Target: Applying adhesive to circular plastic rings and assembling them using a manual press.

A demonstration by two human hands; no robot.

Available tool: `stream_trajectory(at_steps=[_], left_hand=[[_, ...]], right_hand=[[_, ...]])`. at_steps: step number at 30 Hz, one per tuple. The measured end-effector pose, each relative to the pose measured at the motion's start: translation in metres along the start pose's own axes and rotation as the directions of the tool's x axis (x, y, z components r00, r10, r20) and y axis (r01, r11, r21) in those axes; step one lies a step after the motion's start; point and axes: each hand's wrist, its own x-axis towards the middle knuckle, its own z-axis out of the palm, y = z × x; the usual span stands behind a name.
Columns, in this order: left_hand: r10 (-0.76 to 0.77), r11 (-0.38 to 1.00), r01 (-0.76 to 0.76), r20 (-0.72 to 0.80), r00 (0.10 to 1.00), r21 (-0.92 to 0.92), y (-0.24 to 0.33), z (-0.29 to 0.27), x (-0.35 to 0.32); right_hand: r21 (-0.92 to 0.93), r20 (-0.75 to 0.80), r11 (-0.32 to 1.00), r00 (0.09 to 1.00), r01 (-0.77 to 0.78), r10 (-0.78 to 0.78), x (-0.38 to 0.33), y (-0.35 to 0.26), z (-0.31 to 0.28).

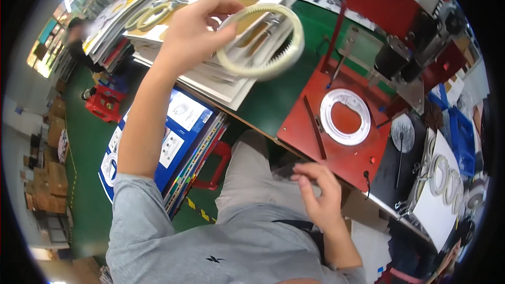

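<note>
My left hand [197, 34] is raised over the bench and pinches the near-left rim of a cream plastic ring gear [298, 47], its teeth facing inward. The ring is tilted, and cardboard sheets and metal tools show through its opening. Near my lap, at the bench's front edge, my right hand [320, 195] has its fingers loosely bent and apart, with nothing seen in them. To its upper right, a white ring [336, 129] lies flat on the red base plate [300, 123] of a machine.
The machine's posts and black motor [393, 57] rise at the right. White boards [234, 92] carrying more rings [158, 14] are stacked at the far left of the green bench. Below stands a stack of blue folders [181, 152]. Blue bins [462, 137] sit at far right. Someone is in the left background.
</note>
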Motion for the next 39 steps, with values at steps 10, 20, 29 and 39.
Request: stream_trajectory(at_steps=[10,20,29,39], left_hand=[[0.071,0.985,-0.085,-0.096,0.993,-0.149,0.071,0.084,-0.130],[-0.148,0.379,0.483,0.464,0.873,-0.789,0.055,0.118,-0.204],[-0.243,0.468,0.513,0.454,0.857,-0.720,0.054,0.106,-0.199],[-0.270,0.332,0.565,0.499,0.824,-0.755,0.071,0.145,-0.212]], right_hand=[[0.491,0.001,0.871,1.000,0.008,-0.010,0.034,-0.033,0.000],[0.177,-0.239,0.957,0.953,0.231,-0.186,0.018,-0.006,-0.027],[0.273,-0.330,0.916,0.923,0.293,-0.197,0.025,-0.004,-0.034],[0.286,-0.366,0.929,0.923,0.236,-0.122,0.030,-0.004,-0.026]])
